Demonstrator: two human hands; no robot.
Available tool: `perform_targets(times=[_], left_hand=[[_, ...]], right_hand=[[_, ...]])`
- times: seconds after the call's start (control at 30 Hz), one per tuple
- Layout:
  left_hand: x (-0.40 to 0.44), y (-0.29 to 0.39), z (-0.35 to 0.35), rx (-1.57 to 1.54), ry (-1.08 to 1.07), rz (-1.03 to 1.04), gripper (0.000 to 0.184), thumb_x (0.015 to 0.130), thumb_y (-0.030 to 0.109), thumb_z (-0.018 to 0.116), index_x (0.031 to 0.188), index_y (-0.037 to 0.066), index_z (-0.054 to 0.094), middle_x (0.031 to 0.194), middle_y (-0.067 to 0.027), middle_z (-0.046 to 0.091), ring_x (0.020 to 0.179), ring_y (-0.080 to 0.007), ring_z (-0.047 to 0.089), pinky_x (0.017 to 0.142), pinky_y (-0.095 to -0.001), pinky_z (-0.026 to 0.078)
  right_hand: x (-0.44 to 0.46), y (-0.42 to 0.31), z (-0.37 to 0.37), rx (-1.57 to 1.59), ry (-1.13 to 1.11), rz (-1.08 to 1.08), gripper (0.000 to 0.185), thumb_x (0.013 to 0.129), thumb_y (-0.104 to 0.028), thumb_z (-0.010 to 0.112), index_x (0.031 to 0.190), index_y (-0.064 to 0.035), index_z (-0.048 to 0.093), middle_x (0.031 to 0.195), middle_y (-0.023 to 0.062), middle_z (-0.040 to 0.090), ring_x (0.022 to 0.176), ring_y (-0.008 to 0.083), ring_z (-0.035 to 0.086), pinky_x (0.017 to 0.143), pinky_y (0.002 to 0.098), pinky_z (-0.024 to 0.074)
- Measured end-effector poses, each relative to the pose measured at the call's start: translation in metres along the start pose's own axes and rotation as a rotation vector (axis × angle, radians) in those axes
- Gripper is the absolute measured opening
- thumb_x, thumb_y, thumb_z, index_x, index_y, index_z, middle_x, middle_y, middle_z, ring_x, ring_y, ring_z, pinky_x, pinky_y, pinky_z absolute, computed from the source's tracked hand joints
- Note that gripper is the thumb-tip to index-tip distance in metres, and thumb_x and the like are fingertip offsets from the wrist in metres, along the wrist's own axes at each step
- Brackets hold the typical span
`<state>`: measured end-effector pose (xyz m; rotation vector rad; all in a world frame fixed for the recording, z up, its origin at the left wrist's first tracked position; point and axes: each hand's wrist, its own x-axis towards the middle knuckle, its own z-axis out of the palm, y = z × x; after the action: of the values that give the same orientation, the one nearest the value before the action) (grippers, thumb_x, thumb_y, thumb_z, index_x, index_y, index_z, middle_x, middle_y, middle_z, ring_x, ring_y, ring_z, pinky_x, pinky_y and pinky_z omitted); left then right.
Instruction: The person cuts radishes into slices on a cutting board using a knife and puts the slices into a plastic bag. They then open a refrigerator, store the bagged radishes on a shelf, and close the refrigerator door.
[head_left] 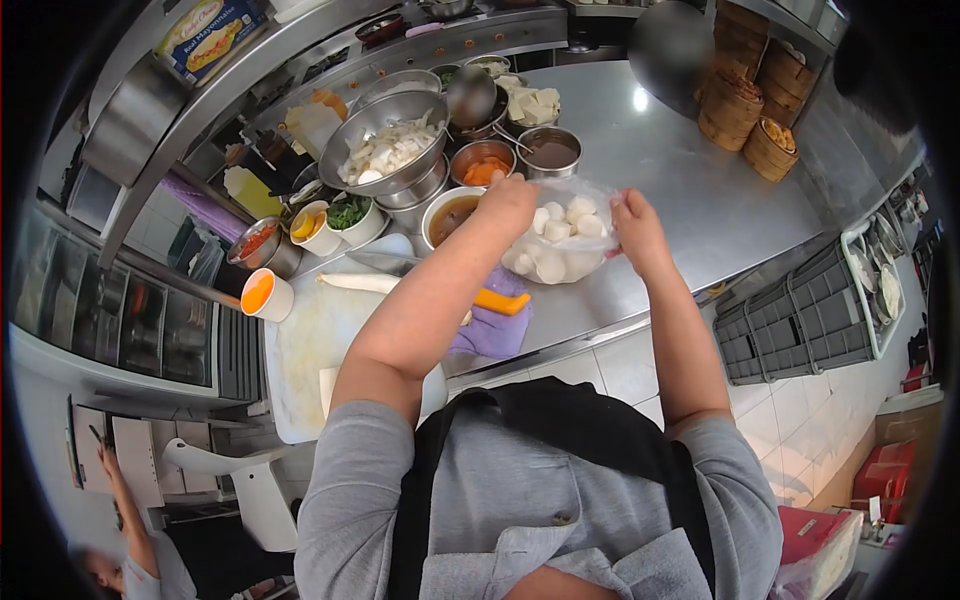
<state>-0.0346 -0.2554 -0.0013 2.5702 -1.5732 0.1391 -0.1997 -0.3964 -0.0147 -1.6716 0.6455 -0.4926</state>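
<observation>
A clear plastic bag (556, 262) of white balls (578, 212) rests on the steel counter, its mouth spread wide. My left hand (508, 206) is closed on the left side of the bag's rim. On the opposite side, my right hand (640, 232) pinches the rim between thumb and fingers. Below the bag lies a purple cloth (492, 332) with an orange handle (503, 302) on it; my left forearm hides what the handle belongs to. A long white piece of food (352, 283) lies on the white cutting board (300, 375), partly covered by that arm.
Steel bowls crowd the back left, including one of cut white pieces (392, 150), orange slices (482, 168) and brown liquid (550, 152). Bamboo steamers (730, 108) stand at the far right of the counter (660, 130). A grey crate (795, 315) sits beside it. Another person (140, 530) is at lower left.
</observation>
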Motion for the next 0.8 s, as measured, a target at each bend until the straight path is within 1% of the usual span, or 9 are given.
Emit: perform_targets(times=[0.07,0.27,0.33,0.37,0.43,0.5,0.57,0.67,0.8], left_hand=[[0.008,-0.001,-0.005,0.011,-0.031,-0.030,0.046,0.080,-0.003,0.052,0.123,0.010,0.060,0.118,-0.0163,0.058,0.108,-0.0389,0.052,0.093,-0.0395,0.044],[-0.004,-0.004,-0.017,-0.125,0.011,-0.081,0.051,0.079,-0.005,0.050,0.127,0.011,0.056,0.129,-0.0126,0.053,0.111,-0.0398,0.051,0.097,-0.0407,0.043],[-0.014,-0.008,-0.016,-0.226,-0.120,-0.092,0.049,0.082,0.003,0.056,0.129,0.017,0.056,0.134,-0.0139,0.048,0.116,-0.0401,0.048,0.101,-0.0409,0.040],[-0.023,-0.010,-0.020,-0.227,-0.119,-0.128,0.049,0.082,0.003,0.056,0.129,0.017,0.056,0.134,-0.0139,0.048,0.116,-0.0401,0.048,0.101,-0.0409,0.040],[-0.050,-0.019,-0.028,-0.200,0.095,-0.020,0.044,0.085,0.015,0.061,0.128,0.017,0.057,0.134,-0.0151,0.048,0.119,-0.0393,0.046,0.101,-0.0415,0.040],[-0.083,-0.039,-0.047,-0.222,0.164,-0.073,0.042,0.085,0.021,0.063,0.127,0.016,0.058,0.131,-0.0157,0.050,0.117,-0.0374,0.049,0.099,-0.0411,0.042],[-0.127,-0.065,-0.067,-0.225,0.241,-0.134,0.042,0.085,0.027,0.065,0.125,0.015,0.059,0.128,-0.0163,0.052,0.116,-0.0354,0.051,0.097,-0.0408,0.043],[-0.223,-0.106,-0.090,-0.329,0.184,-0.465,0.039,0.084,0.028,0.065,0.119,0.011,0.061,0.114,-0.0157,0.062,0.104,-0.0328,0.059,0.090,-0.0415,0.047],[-0.354,-0.141,-0.079,-0.234,-0.100,-0.977,0.047,0.083,0.036,0.065,0.121,0.008,0.059,0.113,-0.0173,0.063,0.103,-0.0330,0.061,0.089,-0.0418,0.048]], right_hand=[[0.009,-0.004,0.001,0.087,0.027,-0.055,0.018,0.096,-0.021,0.048,0.102,-0.0049,0.053,0.077,0.0021,0.053,0.058,0.0123,0.054,0.042,0.0283,0.0491],[-0.001,-0.012,0.009,0.128,0.064,-0.120,0.022,0.097,-0.026,0.048,0.101,-0.0048,0.053,0.075,0.0021,0.052,0.059,0.0125,0.054,0.042,0.0283,0.0492],[0.000,0.001,0.012,-0.136,0.055,0.001,0.042,0.095,-0.030,0.051,0.122,0.0027,0.049,0.094,0.0172,0.062,0.075,0.0280,0.064,0.057,0.0384,0.0566],[0.004,0.014,0.012,-0.138,0.019,-0.002,0.042,0.095,-0.030,0.051,0.122,0.0027,0.049,0.094,0.0172,0.062,0.075,0.0280,0.064,0.057,0.0384,0.0566],[0.009,0.047,0.016,-0.466,0.170,-0.212,0.057,0.093,-0.034,0.055,0.131,0.0072,0.042,0.114,0.0285,0.057,0.104,0.0401,0.059,0.088,0.0461,0.0490],[-0.010,0.038,0.021,-0.566,0.241,-0.454,0.060,0.091,-0.034,0.059,0.130,0.0084,0.042,0.120,0.0314,0.052,0.118,0.0429,0.048,0.104,0.0467,0.0343],[-0.041,0.003,0.032,-0.890,0.466,-0.718,0.055,0.089,-0.028,0.062,0.129,0.0061,0.044,0.121,0.0293,0.052,0.116,0.0414,0.049,0.100,0.0448,0.0379],[-0.075,-0.034,0.062,-0.677,0.298,-0.903,0.041,0.088,-0.016,0.063,0.122,0.0036,0.051,0.115,0.0229,0.057,0.110,0.0381,0.053,0.096,0.0435,0.0408],[-0.104,-0.031,0.135,-0.497,-0.440,-0.950,0.025,0.084,-0.002,0.060,0.109,-0.0024,0.059,0.104,0.0162,0.062,0.101,0.0339,0.059,0.088,0.0384,0.0470]])
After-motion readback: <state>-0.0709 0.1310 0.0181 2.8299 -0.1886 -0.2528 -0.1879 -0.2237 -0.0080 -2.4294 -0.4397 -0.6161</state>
